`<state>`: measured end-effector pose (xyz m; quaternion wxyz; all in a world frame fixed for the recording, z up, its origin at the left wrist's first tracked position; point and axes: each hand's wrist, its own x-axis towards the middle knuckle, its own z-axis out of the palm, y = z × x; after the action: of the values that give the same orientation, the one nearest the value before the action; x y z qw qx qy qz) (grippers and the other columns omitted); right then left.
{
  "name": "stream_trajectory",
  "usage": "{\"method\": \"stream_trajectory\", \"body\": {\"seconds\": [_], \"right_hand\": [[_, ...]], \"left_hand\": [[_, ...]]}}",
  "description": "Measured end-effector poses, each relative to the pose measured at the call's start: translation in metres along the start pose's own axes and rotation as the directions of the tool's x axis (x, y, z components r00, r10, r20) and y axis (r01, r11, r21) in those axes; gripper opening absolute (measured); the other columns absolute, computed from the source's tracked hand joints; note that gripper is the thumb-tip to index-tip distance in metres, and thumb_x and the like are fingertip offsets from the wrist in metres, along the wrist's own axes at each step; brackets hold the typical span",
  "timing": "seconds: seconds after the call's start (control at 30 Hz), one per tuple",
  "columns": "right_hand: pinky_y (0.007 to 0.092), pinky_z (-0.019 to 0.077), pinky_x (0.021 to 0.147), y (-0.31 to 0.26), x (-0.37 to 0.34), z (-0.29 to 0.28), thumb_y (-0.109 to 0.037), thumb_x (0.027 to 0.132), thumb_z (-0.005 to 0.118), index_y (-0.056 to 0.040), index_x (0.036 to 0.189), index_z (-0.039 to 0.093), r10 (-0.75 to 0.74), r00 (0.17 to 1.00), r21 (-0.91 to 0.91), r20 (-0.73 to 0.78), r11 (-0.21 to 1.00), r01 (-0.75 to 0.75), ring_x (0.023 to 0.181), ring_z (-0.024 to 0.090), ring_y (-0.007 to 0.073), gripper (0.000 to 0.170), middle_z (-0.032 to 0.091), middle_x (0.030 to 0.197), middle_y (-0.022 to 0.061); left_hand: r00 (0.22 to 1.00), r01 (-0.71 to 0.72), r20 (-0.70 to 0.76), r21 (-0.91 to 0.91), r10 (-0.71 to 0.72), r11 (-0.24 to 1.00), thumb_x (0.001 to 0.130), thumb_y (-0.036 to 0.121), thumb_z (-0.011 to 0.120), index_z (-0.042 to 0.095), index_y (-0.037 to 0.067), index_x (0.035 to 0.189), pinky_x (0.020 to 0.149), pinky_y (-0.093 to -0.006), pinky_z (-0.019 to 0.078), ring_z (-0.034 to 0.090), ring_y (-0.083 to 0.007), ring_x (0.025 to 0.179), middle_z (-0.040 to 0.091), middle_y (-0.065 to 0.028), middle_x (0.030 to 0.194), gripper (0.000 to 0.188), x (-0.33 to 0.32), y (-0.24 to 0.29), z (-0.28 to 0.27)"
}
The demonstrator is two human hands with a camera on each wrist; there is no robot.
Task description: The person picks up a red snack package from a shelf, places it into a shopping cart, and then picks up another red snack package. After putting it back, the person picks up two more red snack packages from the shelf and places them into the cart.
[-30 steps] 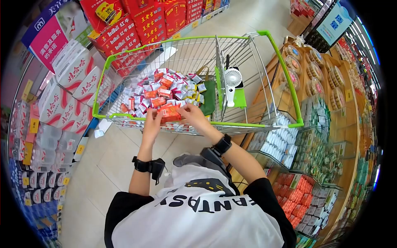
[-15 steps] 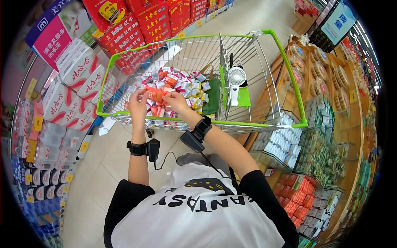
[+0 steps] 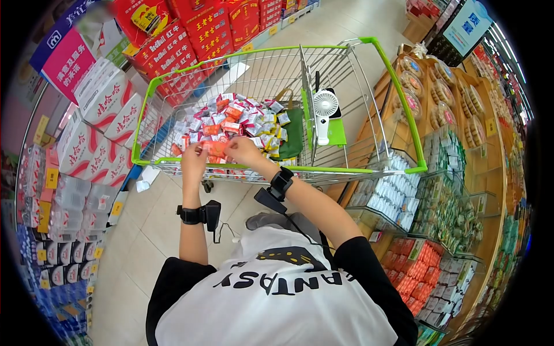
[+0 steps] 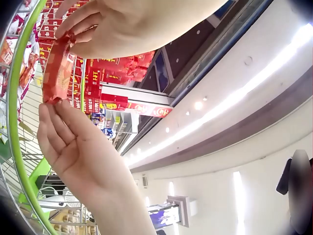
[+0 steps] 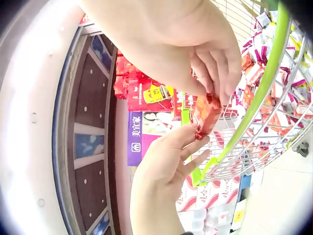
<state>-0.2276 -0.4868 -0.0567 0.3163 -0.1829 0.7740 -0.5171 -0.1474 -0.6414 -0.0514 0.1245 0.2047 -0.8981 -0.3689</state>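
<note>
A glossy orange-red plastic packet [image 3: 216, 149], its print unreadable, is held at the near edge of a green-rimmed wire shopping cart [image 3: 329, 171], toward the left corner. The left hand [image 3: 194, 162] pinches one end, the right hand [image 3: 247, 153] the other. Beyond lie heaped small multicoloured packets [image 3: 249, 122]. Past the far edge, red cardboard cartons [image 3: 164, 51] read "RedBull 红牛"; past the left, white cardboard cartons [image 3: 105, 118] read "娃哈哈". Pale tiled floor [image 3: 135, 230] borders the near edge.
</note>
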Motion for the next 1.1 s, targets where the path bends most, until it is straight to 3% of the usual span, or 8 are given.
{"method": "stream_trajectory", "body": {"seconds": [0.07,0.13,0.27,0.47,0.53,0.67,0.93,1.1], "right_hand": [[0.0242,0.0472,0.059,0.002,0.002,0.005,-0.013,0.075,0.057,0.0024,0.087,0.06,-0.339,0.934,0.039,-0.107,0.938,0.345,0.065,0.06,0.0123,0.02,0.063,0.075,0.0095],[0.0244,0.0466,0.06,-0.01,-0.007,0.003,-0.014,0.076,0.057,0.0012,0.09,0.06,-0.329,0.932,0.007,-0.152,0.943,0.334,0.065,0.06,0.0124,0.021,0.063,0.077,0.009],[0.0286,0.046,0.065,-0.011,-0.012,-0.003,-0.015,0.072,0.056,-0.0027,0.088,0.061,-0.312,0.919,0.05,-0.24,0.942,0.332,0.075,0.06,0.0189,0.021,0.062,0.081,0.0111],[0.0278,0.0456,0.062,-0.022,-0.048,-0.025,-0.015,0.074,0.056,-0.001,0.086,0.061,-0.311,0.934,0.093,-0.175,0.939,0.33,0.066,0.059,0.0163,0.019,0.062,0.077,0.0086],[0.0251,0.0454,0.062,-0.027,-0.065,-0.036,-0.013,0.077,0.054,-0.0011,0.089,0.06,-0.301,0.944,0.131,-0.131,0.939,0.318,0.069,0.057,0.0125,0.018,0.061,0.077,0.0061],[0.0217,0.0451,0.063,-0.036,-0.099,-0.054,-0.009,0.081,0.051,-0.0009,0.095,0.059,-0.32,0.945,0.258,-0.065,0.909,0.326,0.07,0.055,0.0086,0.018,0.06,0.081,0.003],[0.0231,0.0446,0.071,-0.035,-0.14,-0.083,-0.008,0.082,0.052,0.0016,0.098,0.056,-0.273,0.958,0.224,-0.085,0.932,0.285,0.079,0.055,0.01,0.019,0.059,0.09,0.0054],[0.0228,0.0433,0.075,-0.04,-0.162,-0.096,-0.007,0.083,0.05,0.0018,0.098,0.055,-0.314,0.927,0.263,-0.204,0.895,0.361,0.084,0.055,0.011,0.018,0.058,0.09,0.0053]], "left_hand": [[0.993,-0.001,-0.121,-0.024,-0.002,1.0,0.076,0.019,0.057,0.056,-0.004,0.099,0.065,-0.033,0.0455,0.059,-0.0275,0.077,0.059,-0.0188,0.087,0.033,0.008,0.011,-0.011],[0.992,-0.003,-0.123,-0.101,-0.009,0.995,0.077,0.021,0.056,0.053,-0.003,0.105,0.066,-0.0325,0.0451,0.058,-0.0288,0.079,0.057,-0.0205,0.094,0.037,0.014,0.004,-0.015],[0.978,-0.064,-0.189,0.148,0.092,0.987,0.078,0.022,0.055,0.049,0.0,0.112,0.076,-0.0338,0.0421,0.057,-0.0285,0.08,0.048,-0.0221,0.11,0.041,0.02,-0.01,-0.02],[0.999,-0.052,0.008,-0.098,0.053,0.994,0.079,0.019,0.052,0.053,0.003,0.107,0.07,-0.0275,0.0433,0.056,-0.0188,0.082,0.058,-0.0121,0.094,0.032,0.015,-0.026,-0.017],[0.989,0.124,0.117,-0.318,-0.091,0.94,0.081,0.018,0.049,0.056,0.003,0.101,0.066,-0.025,0.0428,0.056,-0.0145,0.078,0.06,-0.0071,0.088,0.026,0.0,0.007,-0.023],[0.993,0.085,0.11,-0.381,-0.046,0.921,0.083,0.016,0.047,0.057,0.002,0.098,0.066,-0.0241,0.0422,0.056,-0.0128,0.077,0.06,-0.0068,0.088,0.022,-0.009,0.031,-0.018],[0.964,-0.064,0.18,-0.561,0.197,0.825,0.085,0.01,0.046,0.055,0.001,0.096,0.071,-0.0233,0.0426,0.056,-0.0123,0.077,0.058,-0.0059,0.085,0.018,-0.027,0.09,0.013],[0.842,-0.136,0.329,-0.635,0.426,0.76,0.084,0.011,0.049,0.054,0.0,0.098,0.07,-0.0241,0.044,0.057,-0.0136,0.079,0.06,-0.0062,0.086,0.018,-0.05,0.134,0.044]]}}
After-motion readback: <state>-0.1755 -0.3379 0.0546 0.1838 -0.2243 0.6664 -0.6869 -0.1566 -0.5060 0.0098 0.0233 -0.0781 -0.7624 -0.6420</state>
